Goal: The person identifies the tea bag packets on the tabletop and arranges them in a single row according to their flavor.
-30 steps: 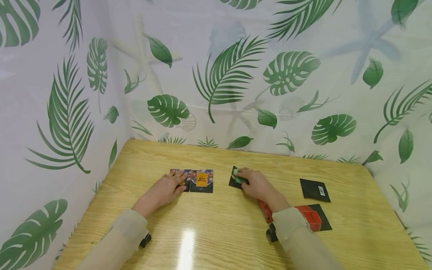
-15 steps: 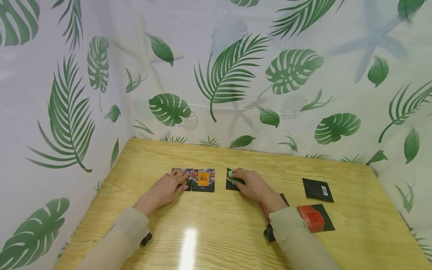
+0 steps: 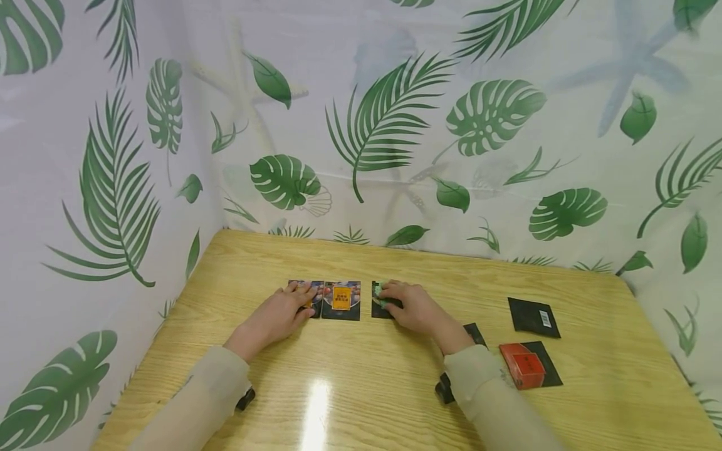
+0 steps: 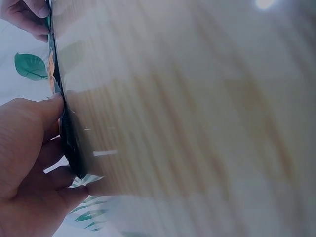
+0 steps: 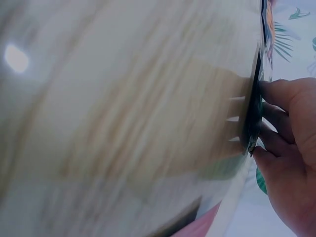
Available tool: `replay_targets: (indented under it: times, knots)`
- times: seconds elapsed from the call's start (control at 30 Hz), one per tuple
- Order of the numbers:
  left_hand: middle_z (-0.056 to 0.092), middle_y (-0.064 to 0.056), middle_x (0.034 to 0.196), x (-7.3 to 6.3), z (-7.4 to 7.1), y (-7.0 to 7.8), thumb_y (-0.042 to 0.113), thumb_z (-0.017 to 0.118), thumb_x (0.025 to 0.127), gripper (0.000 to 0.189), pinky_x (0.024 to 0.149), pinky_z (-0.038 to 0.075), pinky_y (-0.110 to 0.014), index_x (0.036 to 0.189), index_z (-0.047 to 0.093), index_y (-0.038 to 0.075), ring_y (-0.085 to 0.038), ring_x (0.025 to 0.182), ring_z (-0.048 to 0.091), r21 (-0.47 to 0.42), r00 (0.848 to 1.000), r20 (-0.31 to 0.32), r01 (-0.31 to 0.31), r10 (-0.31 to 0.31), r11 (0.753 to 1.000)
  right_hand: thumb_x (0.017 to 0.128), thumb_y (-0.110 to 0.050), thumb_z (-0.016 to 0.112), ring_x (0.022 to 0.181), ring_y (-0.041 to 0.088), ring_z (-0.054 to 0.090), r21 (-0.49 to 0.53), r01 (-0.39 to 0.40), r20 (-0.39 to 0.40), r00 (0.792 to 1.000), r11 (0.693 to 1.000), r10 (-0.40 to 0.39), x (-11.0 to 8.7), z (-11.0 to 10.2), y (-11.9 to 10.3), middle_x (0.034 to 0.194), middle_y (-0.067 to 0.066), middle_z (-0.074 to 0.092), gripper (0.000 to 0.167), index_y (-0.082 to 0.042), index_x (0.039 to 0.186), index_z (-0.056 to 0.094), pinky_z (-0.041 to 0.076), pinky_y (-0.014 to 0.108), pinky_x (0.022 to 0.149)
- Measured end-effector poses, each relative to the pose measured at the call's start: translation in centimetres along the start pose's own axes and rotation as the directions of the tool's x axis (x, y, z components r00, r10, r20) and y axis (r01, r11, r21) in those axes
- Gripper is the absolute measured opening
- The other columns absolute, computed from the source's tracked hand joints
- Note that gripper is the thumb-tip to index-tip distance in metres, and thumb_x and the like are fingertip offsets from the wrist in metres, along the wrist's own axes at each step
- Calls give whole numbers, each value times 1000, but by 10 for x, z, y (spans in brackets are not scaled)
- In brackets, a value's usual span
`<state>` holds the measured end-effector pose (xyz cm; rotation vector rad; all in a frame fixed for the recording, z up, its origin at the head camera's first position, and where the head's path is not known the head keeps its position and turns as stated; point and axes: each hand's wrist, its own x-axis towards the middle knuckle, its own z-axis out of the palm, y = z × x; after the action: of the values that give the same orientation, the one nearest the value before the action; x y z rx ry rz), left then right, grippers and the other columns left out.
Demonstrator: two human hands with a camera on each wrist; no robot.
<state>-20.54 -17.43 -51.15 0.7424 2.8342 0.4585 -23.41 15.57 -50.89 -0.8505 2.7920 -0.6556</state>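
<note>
Left hand (image 3: 274, 315) and right hand (image 3: 414, 308) rest loosely spread fingers on a black-and-orange square packet (image 3: 319, 307) and a black-and-green square packet (image 3: 376, 307).
The wrist views show fingertip contact edge-on; only the head view shows the black barcoded packet (image 3: 530, 317), right of the right fingers. The right forearm partly hides a dark packet (image 3: 476, 333).

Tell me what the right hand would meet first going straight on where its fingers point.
Probably the row's middle packet, across a gap from the green-printed packet that the right hand touches, though depth is unclear.
</note>
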Motion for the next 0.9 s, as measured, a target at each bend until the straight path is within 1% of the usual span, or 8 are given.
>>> replay_targets:
  times: [0.3, 0.47, 0.63, 0.9]
  knots:
    - [39, -23, 166, 0, 1, -2, 30, 53, 112, 54, 123, 35, -67, 158, 46, 2, -50, 154, 35, 3, 1000, 4, 7, -7, 1000, 105, -7, 63, 147, 43, 49, 23, 38, 10, 999, 999, -38, 5, 3, -9, 150, 23, 60, 31, -1, 134, 71, 40, 62, 122]
    - [39, -22, 166, 0, 1, -2, 30, 53, 112, 55, 123, 34, -67, 159, 46, 2, -49, 155, 34, -14, 1000, -3, 12, -12, 1000, 105, -7, 62, 149, 43, 47, 28, 32, 27, 999, 999, -32, 6, 3, -14, 152, 22, 59, 31, -2, 134, 71, 37, 63, 123]
    - [39, -21, 166, 0, 1, -2, 30, 53, 112, 55, 123, 35, -66, 159, 45, 2, -49, 154, 35, -8, 1000, -11, 3, -3, 1000, 105, -7, 62, 149, 44, 47, 28, 33, 33, 999, 999, -34, 9, 4, -14, 152, 22, 59, 31, -3, 134, 71, 36, 65, 123]
    - [38, -22, 166, 1, 2, -2, 30, 53, 112, 55, 123, 35, -67, 159, 45, 2, -50, 154, 34, 2, 1000, 2, 5, -5, 1000, 105, -8, 62, 150, 43, 46, 32, 28, 41, 999, 999, -29, 10, 6, -17, 153, 22, 58, 32, -3, 135, 71, 35, 65, 124]
